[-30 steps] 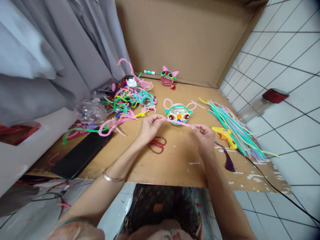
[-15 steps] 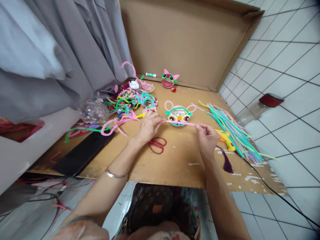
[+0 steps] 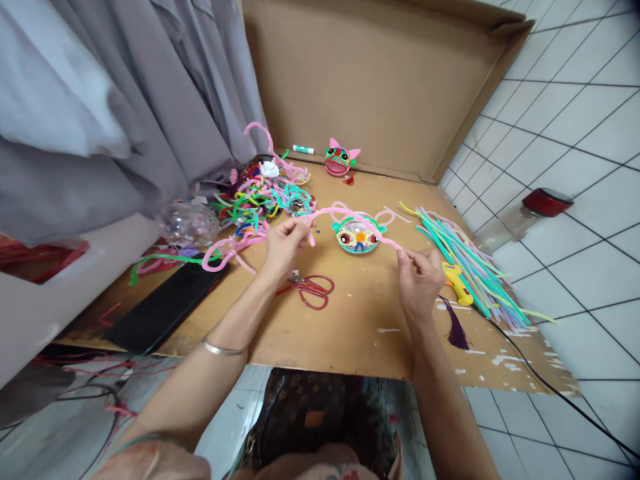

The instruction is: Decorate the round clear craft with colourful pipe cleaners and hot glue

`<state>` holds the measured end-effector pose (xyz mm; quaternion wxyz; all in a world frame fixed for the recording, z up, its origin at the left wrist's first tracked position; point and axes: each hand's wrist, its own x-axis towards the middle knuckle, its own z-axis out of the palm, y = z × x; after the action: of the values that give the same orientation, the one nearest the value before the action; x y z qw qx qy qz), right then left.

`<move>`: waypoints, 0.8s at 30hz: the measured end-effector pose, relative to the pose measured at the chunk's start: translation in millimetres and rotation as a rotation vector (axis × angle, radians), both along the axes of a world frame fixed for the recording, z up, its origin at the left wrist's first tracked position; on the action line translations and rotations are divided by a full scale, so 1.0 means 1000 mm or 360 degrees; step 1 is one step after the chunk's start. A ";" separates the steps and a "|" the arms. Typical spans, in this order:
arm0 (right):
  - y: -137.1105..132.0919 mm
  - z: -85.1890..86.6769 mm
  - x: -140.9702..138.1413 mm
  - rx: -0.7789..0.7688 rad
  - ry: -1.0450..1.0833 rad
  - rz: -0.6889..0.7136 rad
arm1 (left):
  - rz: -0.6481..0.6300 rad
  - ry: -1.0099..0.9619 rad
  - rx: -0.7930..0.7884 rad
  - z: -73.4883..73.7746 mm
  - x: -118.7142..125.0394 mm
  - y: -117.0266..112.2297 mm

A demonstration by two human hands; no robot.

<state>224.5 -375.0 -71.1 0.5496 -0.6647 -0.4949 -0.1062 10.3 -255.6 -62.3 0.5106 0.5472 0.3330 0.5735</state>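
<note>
Your left hand point(image 3: 286, 250) has thumb and fingers pinched together on one stretch of a pink fuzzy stem point(image 3: 333, 211), and your right hand point(image 3: 419, 277) nips its other end between thumb and forefinger, the remaining fingers curled towards your palm. Between your fingertips the stem bows upward, then slopes down to the right, crossing in front of the top of the face ornament point(image 3: 359, 239) on the table point(image 3: 350, 333). You cannot tell from this view whether stem and ornament touch.

A short pink tail hangs just beside your left fingertips; it may be the stem's own loose end, though it could belong to the tangled pile point(image 3: 270, 193) behind. The nose of the yellow glue gun point(image 3: 459, 287) is out of sight behind your right hand. The red-handled scissors point(image 3: 316, 292) lie near your left wrist, their blades hard to make out. Below the table edge, your clothing covers part of a brown patterned bag point(image 3: 295, 393).

At the right wall, a clear jar point(image 3: 507, 223) carries a dark red lid; its contents are too faint to read. On the left, a clear rounded plastic piece point(image 3: 187, 223) shows pale, shiny bits, but you cannot be sure they are inside. Red material point(image 3: 37, 257) shows through an opening in the white panel point(image 3: 100, 267) at far left.
</note>
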 end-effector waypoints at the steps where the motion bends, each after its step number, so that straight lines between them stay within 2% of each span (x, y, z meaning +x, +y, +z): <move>1: 0.000 0.000 -0.003 -0.0081 0.0206 0.0184 | -0.0188 -0.0061 -0.0133 -0.001 0.004 -0.003; 4: 0.001 -0.001 -0.011 -0.0425 0.0825 0.0815 | -0.0669 -0.0088 -0.0383 -0.006 0.013 -0.012; 7: 0.002 -0.003 -0.019 -0.0588 0.1173 0.1144 | -0.0871 -0.0029 -0.0473 -0.010 0.019 -0.021; 14: 0.004 -0.006 -0.028 -0.0665 0.1499 0.1253 | -0.0756 0.0123 -0.0431 -0.015 0.025 -0.029; 24: 0.003 -0.001 -0.038 -0.0800 0.1376 0.1386 | -0.0733 0.0292 -0.0148 -0.019 0.029 -0.038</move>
<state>186.6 -372.3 -72.4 0.5196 -0.4945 -0.4630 0.5206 39.8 -293.2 -80.8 0.6202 0.6343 0.2704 0.3740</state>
